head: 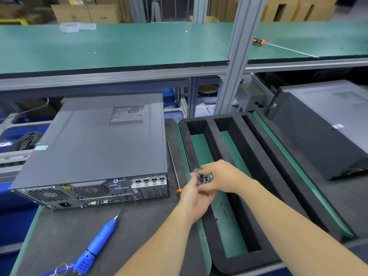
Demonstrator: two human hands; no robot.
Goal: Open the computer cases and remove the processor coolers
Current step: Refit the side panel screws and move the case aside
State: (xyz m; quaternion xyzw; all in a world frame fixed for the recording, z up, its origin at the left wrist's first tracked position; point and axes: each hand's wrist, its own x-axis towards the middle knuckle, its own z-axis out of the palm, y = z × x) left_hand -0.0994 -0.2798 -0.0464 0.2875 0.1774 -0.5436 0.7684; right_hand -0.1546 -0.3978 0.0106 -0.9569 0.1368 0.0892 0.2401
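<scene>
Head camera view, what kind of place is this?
Probably a factory or repair workshop line: a long green workbench on an aluminium frame, a closed computer case beside a blue electric screwdriver, and cardboard boxes stacked behind.

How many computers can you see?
2. One computer lies on its side at the left of the bench, closed. The other computer lies at the far right, partly cut off. More may be out of view.

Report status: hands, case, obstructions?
Left hand and right hand both grip small clear plastic box over black foam tray. Grey metal computer case closed, untouched. Blue electric screwdriver lying idle. Nothing blocking.
</scene>
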